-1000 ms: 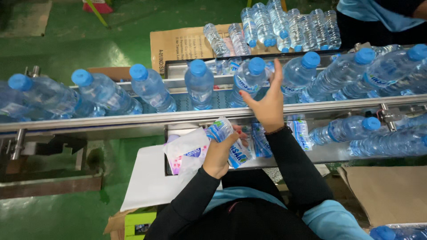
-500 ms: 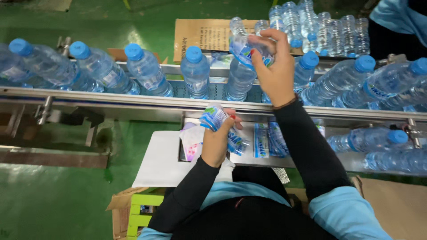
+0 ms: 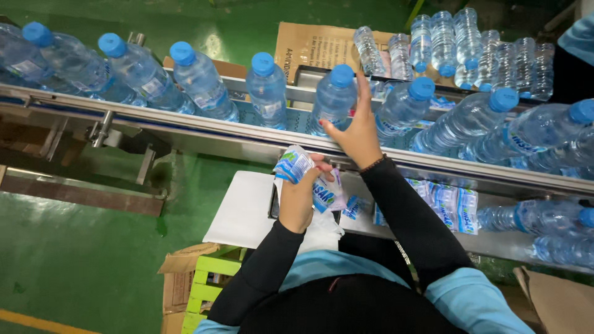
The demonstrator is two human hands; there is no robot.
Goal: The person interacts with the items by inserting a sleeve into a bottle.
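Green floor lay under the conveyor of capped bottles; right hand touched one bottle, fingers spread, while left hand pinched label sleeves, likely thin, limp, slippery, best gripped at edges.

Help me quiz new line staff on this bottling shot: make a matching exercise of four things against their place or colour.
Things:
1. left hand
2. right hand
3. bottle caps
4. cardboard box

Place or colour:
A. blue
B. on the green floor, lower left
C. holding a bunch of label sleeves
D. reaching to a bottle on the conveyor

Pairs: 1-C, 2-D, 3-A, 4-B
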